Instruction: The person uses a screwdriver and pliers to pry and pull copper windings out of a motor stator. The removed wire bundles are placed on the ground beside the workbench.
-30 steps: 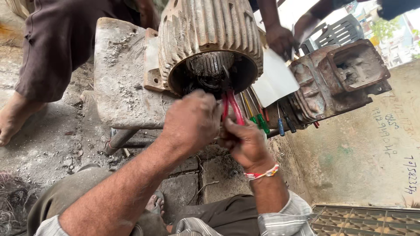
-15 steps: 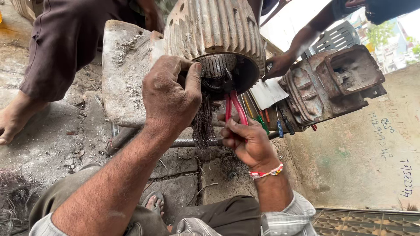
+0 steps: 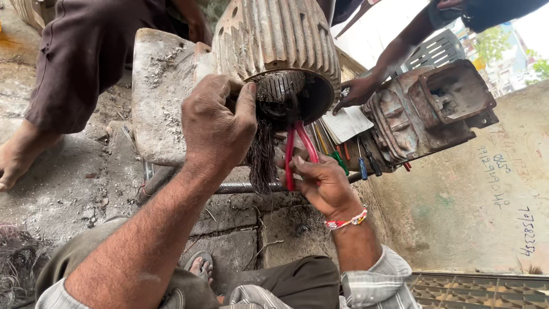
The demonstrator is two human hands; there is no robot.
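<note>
A ribbed, rusty motor housing (image 3: 280, 40) lies on a dusty slab, its open end facing me. My left hand (image 3: 220, 123) grips the rim of that opening, next to a dark bundle of old winding wire (image 3: 262, 154) that hangs out of it. My right hand (image 3: 323, 183) holds red-handled pliers (image 3: 297, 150) whose jaws reach up into the opening. A beaded band sits on my right wrist.
Another person's hand (image 3: 357, 91) rests by a paper sheet (image 3: 347, 123) and several screwdrivers (image 3: 366, 163). A rusty machine casting (image 3: 434, 109) lies at right. A seated person's leg and bare foot (image 3: 20, 157) are at left. A wire heap (image 3: 17, 266) lies lower left.
My left hand rose from the wires near the pliers to the housing rim, pulling the wire bundle out. The view moved closer. The right hand stayed on the pliers.
</note>
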